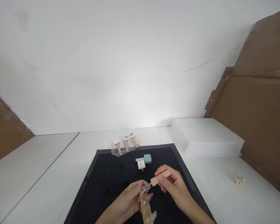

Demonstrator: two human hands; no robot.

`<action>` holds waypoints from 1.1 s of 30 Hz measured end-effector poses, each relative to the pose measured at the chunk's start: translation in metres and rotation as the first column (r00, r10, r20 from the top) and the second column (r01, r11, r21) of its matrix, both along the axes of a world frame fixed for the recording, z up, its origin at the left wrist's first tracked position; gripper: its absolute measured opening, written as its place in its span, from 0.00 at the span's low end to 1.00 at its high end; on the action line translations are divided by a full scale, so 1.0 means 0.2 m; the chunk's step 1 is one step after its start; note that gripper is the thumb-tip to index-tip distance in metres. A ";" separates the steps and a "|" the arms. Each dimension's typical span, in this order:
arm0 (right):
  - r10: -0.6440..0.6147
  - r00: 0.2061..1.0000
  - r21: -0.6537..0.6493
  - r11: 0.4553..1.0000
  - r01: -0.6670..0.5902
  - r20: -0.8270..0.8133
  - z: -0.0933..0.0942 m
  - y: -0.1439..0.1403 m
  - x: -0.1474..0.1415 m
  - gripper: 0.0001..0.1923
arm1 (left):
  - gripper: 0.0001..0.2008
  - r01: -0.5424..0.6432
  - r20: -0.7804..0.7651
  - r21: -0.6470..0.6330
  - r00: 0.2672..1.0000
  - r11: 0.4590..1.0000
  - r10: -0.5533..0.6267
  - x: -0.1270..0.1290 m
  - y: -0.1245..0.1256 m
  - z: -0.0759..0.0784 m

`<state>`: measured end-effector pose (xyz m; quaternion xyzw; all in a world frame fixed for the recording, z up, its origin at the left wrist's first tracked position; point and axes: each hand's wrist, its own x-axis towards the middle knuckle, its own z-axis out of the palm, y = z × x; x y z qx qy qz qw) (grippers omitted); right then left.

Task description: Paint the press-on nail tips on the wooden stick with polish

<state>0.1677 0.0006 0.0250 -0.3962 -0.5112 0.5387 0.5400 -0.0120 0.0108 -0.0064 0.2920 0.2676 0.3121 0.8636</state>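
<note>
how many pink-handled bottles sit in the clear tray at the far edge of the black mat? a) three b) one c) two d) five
a: three pink-handled bottles with white square tops lie side by side in the clear tray at the far edge of the black mat.

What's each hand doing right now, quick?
Left hand: closed on a tan wooden stick with fake nail tips.
Right hand: closed on a pink nail polish brush cap, brush at the top tip.
</note>
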 end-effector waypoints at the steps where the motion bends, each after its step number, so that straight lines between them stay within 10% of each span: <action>1: 0.020 1.000 0.008 1.000 -0.020 0.010 0.00 0.00 0.00 0.11 | 0.12 0.009 -0.001 0.009 1.000 1.000 -0.009 0.00 0.00 0.01; 11: -0.155 0.988 0.036 0.987 0.155 -0.003 0.00 0.03 0.00 0.14 | 0.15 -0.031 -0.094 0.053 0.995 0.998 0.036 0.00 -0.01 0.07; 20: 0.087 0.996 0.023 0.996 -0.087 -0.023 0.02 -0.02 0.01 0.13 | 0.17 0.081 -0.165 0.267 0.986 0.960 -0.038 -0.02 0.01 0.08; 28: -0.117 0.993 -0.017 0.993 0.117 0.004 0.00 0.03 0.01 0.13 | 0.15 0.086 -0.168 0.320 0.985 0.943 -0.033 -0.03 0.01 0.05; 33: -0.029 0.998 -0.018 0.999 0.028 -0.059 -0.01 0.02 0.03 0.14 | 0.16 0.087 -0.194 0.336 0.981 0.938 -0.021 -0.04 0.00 0.05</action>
